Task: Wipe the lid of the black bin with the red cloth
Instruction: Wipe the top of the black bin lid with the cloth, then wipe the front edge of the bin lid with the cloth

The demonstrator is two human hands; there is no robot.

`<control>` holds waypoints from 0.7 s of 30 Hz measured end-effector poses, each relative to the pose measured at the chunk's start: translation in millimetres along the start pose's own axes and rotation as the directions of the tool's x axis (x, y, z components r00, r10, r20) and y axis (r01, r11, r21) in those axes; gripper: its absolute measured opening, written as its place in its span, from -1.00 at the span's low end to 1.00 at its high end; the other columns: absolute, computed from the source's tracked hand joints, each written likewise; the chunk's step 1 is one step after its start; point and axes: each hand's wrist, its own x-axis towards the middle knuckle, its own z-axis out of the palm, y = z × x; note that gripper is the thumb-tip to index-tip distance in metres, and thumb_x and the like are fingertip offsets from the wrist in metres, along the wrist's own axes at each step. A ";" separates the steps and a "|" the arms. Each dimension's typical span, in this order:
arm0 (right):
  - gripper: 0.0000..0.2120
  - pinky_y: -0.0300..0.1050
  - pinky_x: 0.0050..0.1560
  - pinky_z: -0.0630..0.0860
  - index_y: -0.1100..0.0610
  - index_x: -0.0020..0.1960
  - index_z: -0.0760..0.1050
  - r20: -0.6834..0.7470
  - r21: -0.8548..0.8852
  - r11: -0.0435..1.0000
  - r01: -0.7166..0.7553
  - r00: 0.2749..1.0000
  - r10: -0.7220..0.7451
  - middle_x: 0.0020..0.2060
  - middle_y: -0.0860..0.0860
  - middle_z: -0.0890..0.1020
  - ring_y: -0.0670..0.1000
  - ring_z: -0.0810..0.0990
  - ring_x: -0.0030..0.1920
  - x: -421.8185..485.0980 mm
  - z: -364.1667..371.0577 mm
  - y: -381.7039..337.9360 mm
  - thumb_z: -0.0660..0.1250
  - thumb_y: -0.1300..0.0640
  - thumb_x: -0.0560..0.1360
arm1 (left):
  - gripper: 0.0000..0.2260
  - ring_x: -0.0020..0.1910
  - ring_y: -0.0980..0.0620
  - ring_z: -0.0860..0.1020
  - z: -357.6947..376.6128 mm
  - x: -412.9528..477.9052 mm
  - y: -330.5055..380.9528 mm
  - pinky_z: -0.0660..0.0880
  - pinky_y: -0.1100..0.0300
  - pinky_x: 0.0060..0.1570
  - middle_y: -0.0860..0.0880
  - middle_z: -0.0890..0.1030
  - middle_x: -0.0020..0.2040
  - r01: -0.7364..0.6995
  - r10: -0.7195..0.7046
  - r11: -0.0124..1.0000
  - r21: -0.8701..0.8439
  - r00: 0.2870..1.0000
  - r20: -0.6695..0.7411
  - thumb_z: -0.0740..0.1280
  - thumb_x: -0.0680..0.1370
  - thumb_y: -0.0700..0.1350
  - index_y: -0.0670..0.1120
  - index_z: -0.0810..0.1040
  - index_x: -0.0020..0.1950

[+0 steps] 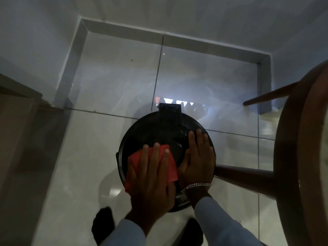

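I look straight down at the black bin [166, 157]. It stands on the pale tiled floor [79, 157], and its round lid [150, 132] is shut, so I cannot see what is inside. The red cloth [170, 164] lies on the near left part of the lid, right under my left hand [150, 176]. That hand is spread flat with its fingers [156, 153] stretched out on top of the cloth, pressing it down onto the lid. It is not curled around the cloth; red edges stick out on both sides of the hand.

My right hand [197, 160] lies flat too, palm down on the right side of the lid, just beside the cloth. It holds nothing. Its fingertips reach toward the far rim. A shiny bracelet [197, 185] sits on that wrist, and both arms wear pale blue sleeves [218, 222].

A black hinge block [169, 110] sticks up at the far edge of the lid. A brown wooden chair [291, 166] stands just to the right of the bin, with one leg [245, 176] near my right hand.
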 end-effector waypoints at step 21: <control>-0.53 -0.05 0.00 0.56 0.07 0.22 0.40 0.467 0.384 0.515 -0.767 0.642 0.608 0.13 0.04 0.51 0.09 0.57 0.06 -106.0 -82.9 -40.9 0.51 0.10 0.39 | -0.78 -0.10 -0.16 0.61 -79.0 -21.0 17.9 0.52 0.09 -0.16 -0.11 0.65 -0.08 0.780 -0.669 0.155 -0.606 0.534 0.517 0.40 0.38 -0.34 -0.06 0.58 -0.08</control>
